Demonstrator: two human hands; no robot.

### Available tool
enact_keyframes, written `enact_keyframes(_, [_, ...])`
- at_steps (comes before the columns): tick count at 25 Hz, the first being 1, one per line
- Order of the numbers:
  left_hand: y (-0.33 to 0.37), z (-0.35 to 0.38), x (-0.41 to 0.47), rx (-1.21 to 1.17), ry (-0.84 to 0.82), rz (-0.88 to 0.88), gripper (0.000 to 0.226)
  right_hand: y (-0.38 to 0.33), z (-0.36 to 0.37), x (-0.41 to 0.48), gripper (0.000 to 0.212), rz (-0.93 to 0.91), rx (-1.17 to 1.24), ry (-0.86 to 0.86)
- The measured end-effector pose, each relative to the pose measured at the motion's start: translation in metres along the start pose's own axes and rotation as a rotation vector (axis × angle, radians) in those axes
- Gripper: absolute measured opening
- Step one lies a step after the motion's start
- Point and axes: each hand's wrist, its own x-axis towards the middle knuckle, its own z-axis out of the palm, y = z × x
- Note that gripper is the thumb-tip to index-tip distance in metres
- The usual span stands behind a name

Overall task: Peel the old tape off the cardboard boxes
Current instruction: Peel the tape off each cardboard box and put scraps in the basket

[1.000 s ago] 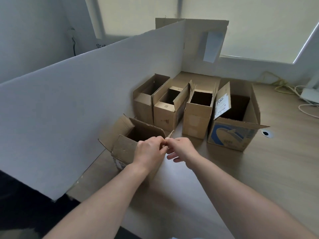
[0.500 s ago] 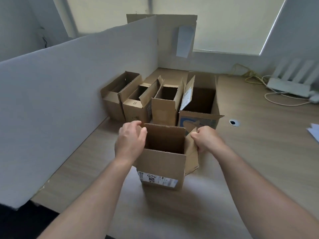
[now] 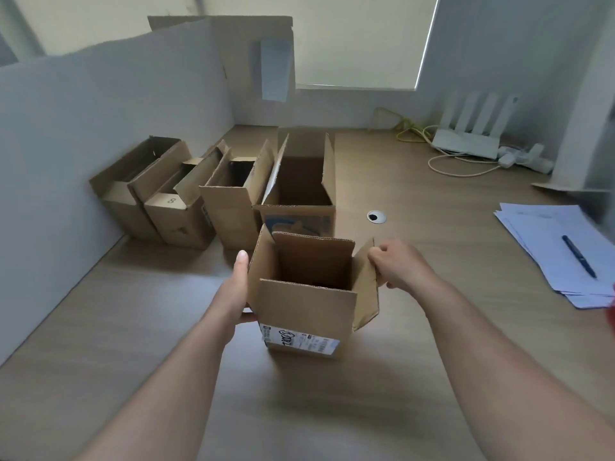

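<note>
Partition (image 3: pixel 100 128): white board standing along the left edge of the worktop (image 3: pixel 432 327).
Box row: four cardboard boxes side by side near the far left corner, all with flaps up.
Box 1 (image 3: pixel 126 207): against the partition, interior in shadow.
Box 2 (image 3: pixel 176 221): touching box 1, "8" written on its near flap; contents cannot be told.
Box 3 (image 3: pixel 226 214): taller, dark inside.
Box 4 (image 3: pixel 299 214): largest, blue print on its near face; only bare walls and shadow visible inside.
Left hand (image 3: pixel 233 291): flat against the left wall of the front box, fingers straight and pointing up, thumb at the lower front corner.
Front box (image 3: pixel 306 307): upright in the middle of the worktop, just in front of box 4, four flaps open; inner walls bare, bottom in shadow. White shipping label (image 3: pixel 299 339) low on its near face. Tape not discernible.
Right hand (image 3: pixel 399 264): fingers curled, pinching the top edge of the front box's right flap.
Grommet hole (image 3: pixel 376 216): in the worktop, right of box 4.
Router (image 3: pixel 466 141): at the far edge, cables beside it.
Papers (image 3: pixel 549 247): stack at the right edge, pen (image 3: pixel 579 256) lying on top.
</note>
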Motion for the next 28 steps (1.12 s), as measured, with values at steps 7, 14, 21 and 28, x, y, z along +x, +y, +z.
enact_keyframes(7, [-0.005,-0.005,0.008,-0.143,-0.217,-0.081,0.073,0.006,0.023,-0.030,0.039,0.167,0.624,-0.077])
enact_keyframes(14, [-0.009,-0.005,0.012,0.073,-0.323,-0.126,0.062,-0.006,0.036,-0.046,0.058,0.270,0.500,-0.186])
enact_keyframes(21, [-0.009,-0.018,0.023,-0.214,-0.415,-0.071,0.072,0.004,0.031,-0.048,0.039,0.066,0.839,-0.104])
enact_keyframes(28, [-0.004,-0.015,0.014,-0.216,-0.403,0.063,0.068,-0.008,0.036,-0.049,0.053,0.064,0.814,-0.061])
